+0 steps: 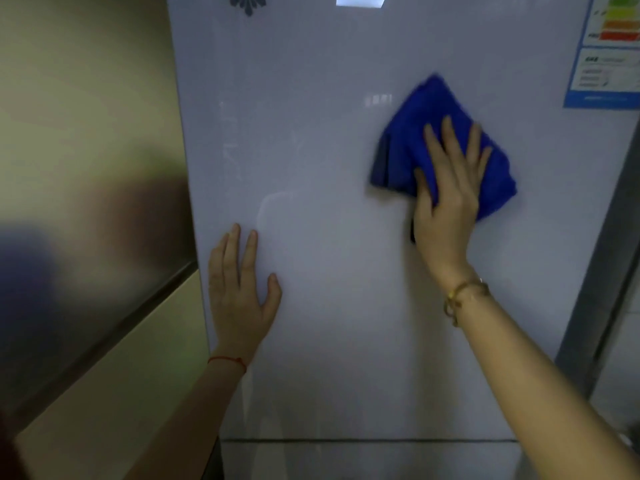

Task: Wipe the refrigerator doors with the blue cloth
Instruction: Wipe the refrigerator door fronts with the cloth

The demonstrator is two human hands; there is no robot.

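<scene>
A glossy pale grey refrigerator door (346, 271) fills the middle of the head view. The blue cloth (412, 133), folded and crumpled, lies flat against the door's upper right part. My right hand (446, 195) presses on the cloth with fingers spread, palm over its lower edge. My left hand (239, 292) rests flat on the bare door near its left edge, lower down, fingers apart and holding nothing. A seam (363, 439) below marks where a lower door (363, 462) begins.
An energy label sticker (606, 50) sits at the door's top right corner. A dark flower decal (247, 3) is at the top. A shiny beige cabinet side (86, 168) stands close on the left. A grey edge strip (599, 289) runs down the right.
</scene>
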